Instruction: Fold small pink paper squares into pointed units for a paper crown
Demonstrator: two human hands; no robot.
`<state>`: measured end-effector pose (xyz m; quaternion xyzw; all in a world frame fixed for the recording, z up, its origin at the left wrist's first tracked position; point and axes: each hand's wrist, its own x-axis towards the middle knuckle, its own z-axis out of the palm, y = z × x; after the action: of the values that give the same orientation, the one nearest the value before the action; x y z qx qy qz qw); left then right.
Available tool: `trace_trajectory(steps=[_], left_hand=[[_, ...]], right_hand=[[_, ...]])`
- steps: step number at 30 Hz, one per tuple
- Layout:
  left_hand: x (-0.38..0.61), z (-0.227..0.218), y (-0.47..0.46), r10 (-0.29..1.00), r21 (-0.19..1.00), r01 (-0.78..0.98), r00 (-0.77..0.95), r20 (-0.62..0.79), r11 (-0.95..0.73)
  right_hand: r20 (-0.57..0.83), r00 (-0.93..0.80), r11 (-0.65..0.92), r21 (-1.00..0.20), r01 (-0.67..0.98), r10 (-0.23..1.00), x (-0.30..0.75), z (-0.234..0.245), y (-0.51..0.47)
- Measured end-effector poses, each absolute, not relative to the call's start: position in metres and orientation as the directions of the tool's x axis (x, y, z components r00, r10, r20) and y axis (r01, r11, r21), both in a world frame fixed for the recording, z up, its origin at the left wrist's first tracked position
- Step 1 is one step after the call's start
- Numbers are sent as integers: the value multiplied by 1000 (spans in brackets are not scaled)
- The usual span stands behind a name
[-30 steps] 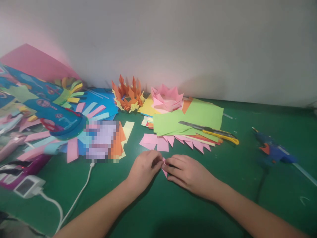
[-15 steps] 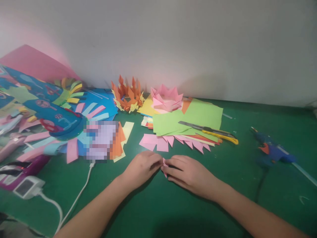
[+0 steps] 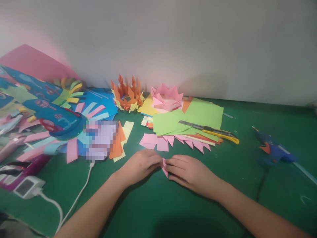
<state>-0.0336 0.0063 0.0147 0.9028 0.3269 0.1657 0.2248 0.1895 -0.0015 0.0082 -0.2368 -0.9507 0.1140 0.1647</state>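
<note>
Pink paper [image 3: 164, 169] between left hand [image 3: 141, 165] and right hand [image 3: 190, 172], palms apparently down.

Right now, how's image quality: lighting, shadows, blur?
Head view: uneven light, pinkish cast on the wall at upper left; head view: soft shadows on the wall and low on the green table; head view: glue gun smeary; head view: pink paper between left hand and right hand lacks fine detail.

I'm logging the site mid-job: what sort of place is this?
Probably a papercraft workspace, going by the folded pink paper ring, the yellow-handled cutter and what looks like a blue glue gun.
</note>
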Motion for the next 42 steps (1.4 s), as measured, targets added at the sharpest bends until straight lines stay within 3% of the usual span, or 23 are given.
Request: trace_trajectory(steps=[13,20,34,42], left_hand=[[-37,16,14,617,532,449,764,188,-718],[-36,16,13,573,463,448,801,171,-765],[-39,17,16,575,565,384,792,206,-730],[-38,21,14,577,546,401,794,194,-735]], right_hand=[[311,-824,873,-285,395,474,189,9,-2],[308,-825,872,-297,390,474,191,6,-1],[307,-825,870,-309,385,474,191,8,-1],[289,-827,861,-326,389,483,192,7,-1]])
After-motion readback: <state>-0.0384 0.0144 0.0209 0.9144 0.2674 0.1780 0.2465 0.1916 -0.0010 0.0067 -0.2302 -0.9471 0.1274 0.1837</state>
